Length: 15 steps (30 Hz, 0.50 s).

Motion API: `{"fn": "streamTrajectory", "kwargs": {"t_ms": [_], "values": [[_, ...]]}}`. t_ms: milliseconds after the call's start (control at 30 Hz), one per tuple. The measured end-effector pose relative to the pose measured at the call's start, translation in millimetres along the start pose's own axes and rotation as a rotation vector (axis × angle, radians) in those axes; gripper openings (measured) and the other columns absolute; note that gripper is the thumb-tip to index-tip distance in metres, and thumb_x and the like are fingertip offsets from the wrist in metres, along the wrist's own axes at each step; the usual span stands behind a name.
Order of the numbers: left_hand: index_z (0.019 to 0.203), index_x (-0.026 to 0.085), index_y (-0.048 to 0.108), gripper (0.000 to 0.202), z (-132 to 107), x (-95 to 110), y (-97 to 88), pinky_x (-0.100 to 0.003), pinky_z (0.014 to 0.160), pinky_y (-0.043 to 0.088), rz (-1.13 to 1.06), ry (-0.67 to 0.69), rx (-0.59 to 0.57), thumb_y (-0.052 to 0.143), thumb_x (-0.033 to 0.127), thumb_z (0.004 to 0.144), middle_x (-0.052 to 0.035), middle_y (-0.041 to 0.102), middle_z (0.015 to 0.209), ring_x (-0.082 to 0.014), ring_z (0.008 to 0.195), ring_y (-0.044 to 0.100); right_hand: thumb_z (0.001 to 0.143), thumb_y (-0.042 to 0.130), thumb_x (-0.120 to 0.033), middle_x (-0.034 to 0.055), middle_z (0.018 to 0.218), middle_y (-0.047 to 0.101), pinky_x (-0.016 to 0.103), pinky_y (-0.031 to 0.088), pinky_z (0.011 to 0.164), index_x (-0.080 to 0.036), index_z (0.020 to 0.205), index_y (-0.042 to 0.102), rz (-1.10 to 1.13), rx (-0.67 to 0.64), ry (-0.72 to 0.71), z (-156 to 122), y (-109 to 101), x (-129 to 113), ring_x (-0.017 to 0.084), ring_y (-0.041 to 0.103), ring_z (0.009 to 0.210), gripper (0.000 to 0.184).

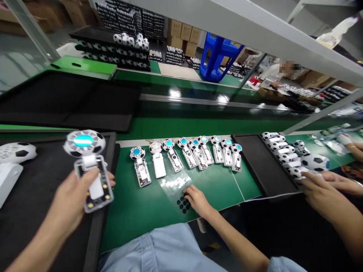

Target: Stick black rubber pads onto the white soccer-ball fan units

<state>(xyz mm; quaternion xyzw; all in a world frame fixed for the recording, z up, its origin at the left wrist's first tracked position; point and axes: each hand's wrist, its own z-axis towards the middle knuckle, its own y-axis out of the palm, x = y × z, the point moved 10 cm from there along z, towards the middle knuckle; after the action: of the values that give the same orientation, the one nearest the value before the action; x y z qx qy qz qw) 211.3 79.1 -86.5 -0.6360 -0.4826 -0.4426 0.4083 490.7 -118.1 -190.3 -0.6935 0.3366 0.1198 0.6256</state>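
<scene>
**Edges, covers and blur**

The left hand (70,200) covers the lower part of a soccer-ball-patterned gadget (90,166); the right hand (198,202) covers a corner of a clear sticker sheet (172,189); at 9 o'clock the edge cuts a white ball-headed unit (14,158); at 1 o'clock a co-worker's head (287,68) is blurred.

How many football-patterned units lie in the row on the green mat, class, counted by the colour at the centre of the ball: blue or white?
Blue-centred units: 8
White-centred unit: 1
Total: 9
</scene>
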Motion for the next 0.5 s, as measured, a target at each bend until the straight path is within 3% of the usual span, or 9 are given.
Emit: {"fn": "streamTrajectory", "kwargs": {"t_ms": [100,200,333,500], "values": [[0.091,0.018,0.058,0.033,-45,-37,50.3,-0.027,0.059,0.051,-0.303,-0.341,-0.162,0.061,0.047,0.076,0.0031,0.068,0.073,-0.0146,0.063,0.063,0.074,0.052,-0.005,0.0033,0.087,0.058,0.029,0.045,0.074,-0.021,0.080,0.056,-0.013,-0.043,0.024,7,10,-1,0.019,0.058,0.080,0.017],[0.087,0.015,0.060,0.042,-75,-56,77.8,-0.024,0.057,0.052,-0.437,-0.507,-0.251,0.078,0.040,0.059,-0.0010,0.065,0.072,-0.0144,0.061,0.060,0.069,0.051,-0.002,0.0037,0.083,0.057,0.030,0.043,0.071,-0.020,0.074,0.053,0.018,-0.054,0.040,9,11,-2,0.020,0.057,0.078,0.019],[0.091,0.016,0.059,0.042,-91,-61,90.7,-0.025,0.059,0.050,-0.461,-0.501,-0.309,0.078,0.034,0.058,-0.0030,0.064,0.078,-0.0147,0.064,0.058,0.064,0.048,-0.002,0.0012,0.070,0.055,0.029,0.042,0.067,-0.020,0.065,0.047,0.134,-0.046,0.054,6,6,-4,0.018,0.055,0.068,0.018],[0.101,0.021,0.053,0.045,-94,-60,97.7,-0.027,0.064,0.048,-0.397,-0.360,-0.396,0.073,0.035,0.064,-0.0012,0.060,0.082,-0.0157,0.070,0.057,0.074,0.046,-0.019,-0.0021,0.054,0.051,0.026,0.044,0.054,-0.020,0.069,0.048,0.378,-0.025,0.114,9,-5,-18,0.015,0.052,0.051,0.006]]}}
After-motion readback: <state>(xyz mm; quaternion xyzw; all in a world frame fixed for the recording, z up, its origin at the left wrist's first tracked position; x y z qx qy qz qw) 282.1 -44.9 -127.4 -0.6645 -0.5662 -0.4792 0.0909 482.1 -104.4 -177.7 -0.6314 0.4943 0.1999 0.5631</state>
